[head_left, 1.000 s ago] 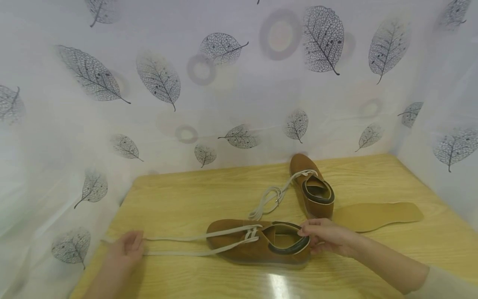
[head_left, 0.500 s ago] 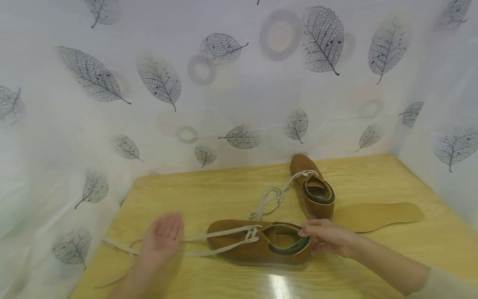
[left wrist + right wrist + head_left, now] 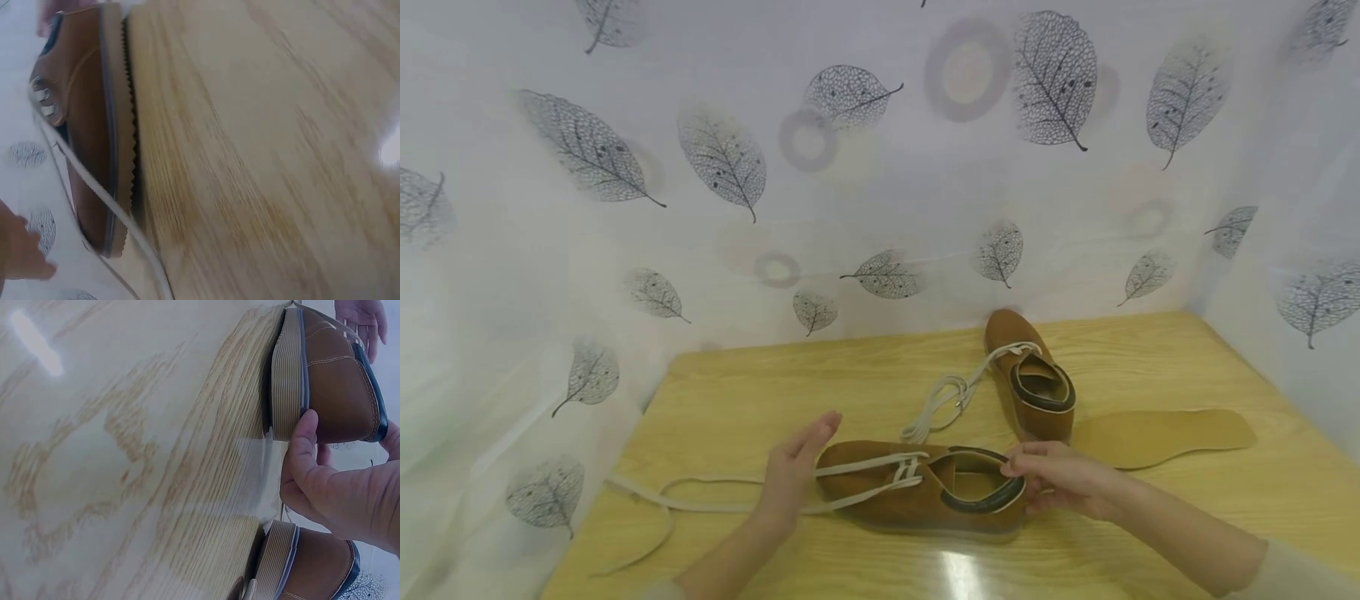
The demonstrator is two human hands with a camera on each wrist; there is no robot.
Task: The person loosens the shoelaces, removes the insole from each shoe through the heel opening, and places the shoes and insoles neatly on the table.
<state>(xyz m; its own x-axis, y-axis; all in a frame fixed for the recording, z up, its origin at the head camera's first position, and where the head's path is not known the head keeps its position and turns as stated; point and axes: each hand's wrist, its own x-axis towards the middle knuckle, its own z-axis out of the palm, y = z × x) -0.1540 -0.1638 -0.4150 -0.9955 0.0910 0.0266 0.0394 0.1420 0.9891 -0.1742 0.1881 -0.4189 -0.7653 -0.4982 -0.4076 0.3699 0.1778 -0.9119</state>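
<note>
A brown leather shoe [image 3: 895, 508] with a dark padded collar lies along the table, its toe to the left. My right hand [image 3: 1060, 479] grips its heel, fingers at the collar; in the right wrist view the thumb [image 3: 306, 425] presses the lower back just above the ridged sole. Just beyond the toe, my left hand [image 3: 793, 467] is raised over the laces with fingers extended and holds nothing. The shoe's pale laces [image 3: 715, 506] run out over the toe, pass behind the left hand and trail loosely across the table.
A second brown shoe [image 3: 1015, 333] stands behind, toe toward the back, its bundled laces [image 3: 951, 392] lying to its left. A flat tan insole [image 3: 1172, 433] lies right of it. A leaf-patterned sheet [image 3: 887, 192] surrounds the wooden table [image 3: 760, 383].
My left hand has let the laces go and moved right to the shoe's toe, turning from palm up. The laces now lie slack. My right hand keeps its hold on the heel.
</note>
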